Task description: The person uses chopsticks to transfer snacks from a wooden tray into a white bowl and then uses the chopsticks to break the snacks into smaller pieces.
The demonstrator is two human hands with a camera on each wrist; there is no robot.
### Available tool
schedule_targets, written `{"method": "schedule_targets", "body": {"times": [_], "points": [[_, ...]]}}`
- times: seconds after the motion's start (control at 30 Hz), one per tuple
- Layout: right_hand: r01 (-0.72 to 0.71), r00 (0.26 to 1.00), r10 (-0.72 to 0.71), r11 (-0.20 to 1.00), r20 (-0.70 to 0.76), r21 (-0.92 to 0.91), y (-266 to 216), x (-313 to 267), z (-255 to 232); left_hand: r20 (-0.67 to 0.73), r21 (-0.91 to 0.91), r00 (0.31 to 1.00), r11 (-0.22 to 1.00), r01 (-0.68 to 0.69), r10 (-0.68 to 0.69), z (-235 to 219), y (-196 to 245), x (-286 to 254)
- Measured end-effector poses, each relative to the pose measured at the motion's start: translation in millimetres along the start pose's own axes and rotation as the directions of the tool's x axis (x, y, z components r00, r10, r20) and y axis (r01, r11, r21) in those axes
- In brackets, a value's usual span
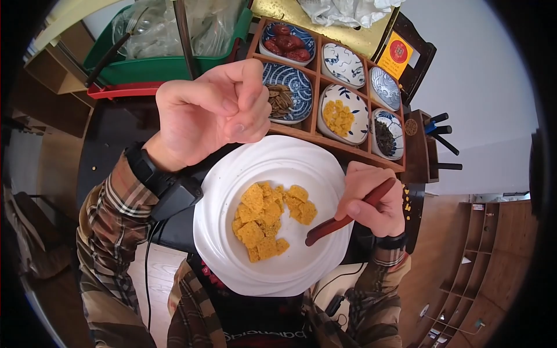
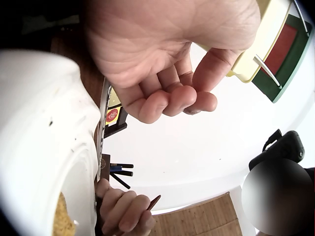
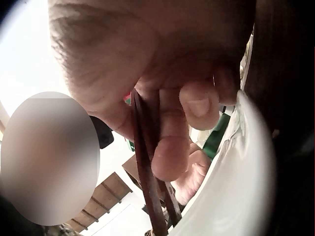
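My left hand (image 1: 214,110) hovers above the bowl's far left rim, beside the dish of brown seeds (image 1: 279,100). Its fingers curl in with the thumb against them, and nothing shows in its grip. In the left wrist view, the same curled fingers (image 2: 181,98) face the camera. My right hand (image 1: 374,200) holds dark red wooden tongs (image 1: 336,226), whose tips point down into the right side of the white bowl (image 1: 209,249). The right wrist view shows the two tong arms (image 3: 147,182) close together. Broken yellow cake pieces (image 1: 264,217) lie in the bowl.
Behind the bowl stands a divided wooden box (image 1: 316,75) of patterned dishes, with red dates (image 1: 284,42), yellow bits (image 1: 338,118) and dark leaves (image 1: 384,139). A green basket (image 1: 145,69) is at back left. A holder with dark-handled tools (image 1: 432,145) stands right.
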State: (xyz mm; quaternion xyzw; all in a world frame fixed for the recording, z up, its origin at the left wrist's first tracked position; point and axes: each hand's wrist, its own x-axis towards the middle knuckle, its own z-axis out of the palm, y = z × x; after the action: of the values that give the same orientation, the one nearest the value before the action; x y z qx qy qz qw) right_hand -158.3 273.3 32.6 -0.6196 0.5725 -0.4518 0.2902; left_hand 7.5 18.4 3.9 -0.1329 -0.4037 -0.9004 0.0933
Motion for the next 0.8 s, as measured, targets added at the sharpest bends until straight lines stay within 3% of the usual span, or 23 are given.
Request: {"method": "schedule_targets", "body": {"times": [0.07, 0.17, 0.23, 0.33, 0.37, 0.43, 0.8], "points": [[0.002, 0.999, -0.001, 1.0, 0.033, -0.006, -0.8, -0.3, 2.1, 0.01, 0.007, 1.0, 1.0, -0.006, 0.006, -0.1, -0.4, 0.1], [-0.063, 0.995, 0.056, 0.995, -0.088, -0.081, -2.9, -4.4, 9.0, -0.002, -0.001, 1.0, 1.0, 0.002, -0.002, 0.5, -0.8, -0.5], [-0.134, 0.945, 0.157, 0.986, -0.288, 0.098, -5.7, -5.5, 11.3, -0.001, 0.001, 1.0, 1.0, 0.001, -0.001, 0.7, -0.7, -0.3], [-0.063, 0.912, 0.099, 0.993, -0.397, 0.102, -2.8, -8.2, 11.5, -0.006, -0.005, 1.0, 1.0, 0.005, -0.005, 1.0, -0.2, -0.6], [-0.062, 0.913, 0.098, 0.993, -0.397, 0.102, -1.4, -8.4, 10.6, -0.006, -0.004, 1.0, 1.0, 0.005, -0.005, 0.9, -0.1, -0.7], [-0.004, 0.937, -0.03, 0.995, -0.349, -0.097, 1.0, -8.1, 8.3, -0.003, -0.008, 1.0, 1.0, 0.006, -0.006, 0.2, -0.5, -0.8], [0.148, 0.956, -0.151, 0.988, -0.25, -0.03, 4.9, -4.5, 3.8, -0.007, -0.017, 1.0, 1.0, -0.003, 0.003, 1.7, -1.0, -0.7]]}}
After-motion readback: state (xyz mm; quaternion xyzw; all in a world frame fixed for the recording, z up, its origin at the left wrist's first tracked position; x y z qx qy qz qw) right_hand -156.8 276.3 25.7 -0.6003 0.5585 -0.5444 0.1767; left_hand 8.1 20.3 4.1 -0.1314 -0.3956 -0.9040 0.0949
